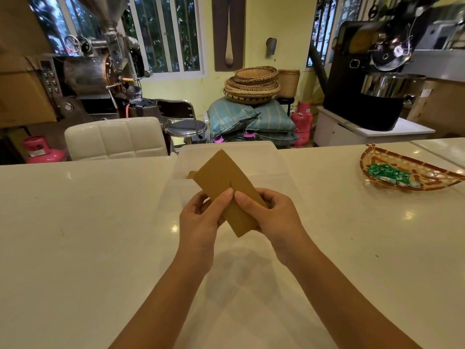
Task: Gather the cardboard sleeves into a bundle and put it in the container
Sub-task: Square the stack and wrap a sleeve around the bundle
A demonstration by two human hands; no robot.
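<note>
Cardboard sleeves [225, 187] are sitting mid-frame, pinched by my left hand [201, 217] and right hand [274, 215], long axis slanting toward upper left, pointing at the clear container [226, 157] just beyond, both hands equally near.

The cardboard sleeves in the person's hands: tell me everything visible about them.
The cardboard sleeves are flat, plain brown pieces held as a small bundle, tilted with the top end leaning away to the left. A seam line runs down the front one; a second edge peeks out behind at the left. The left hand and right hand pinch the lower half, thumbs on the front, above the white table.
</note>
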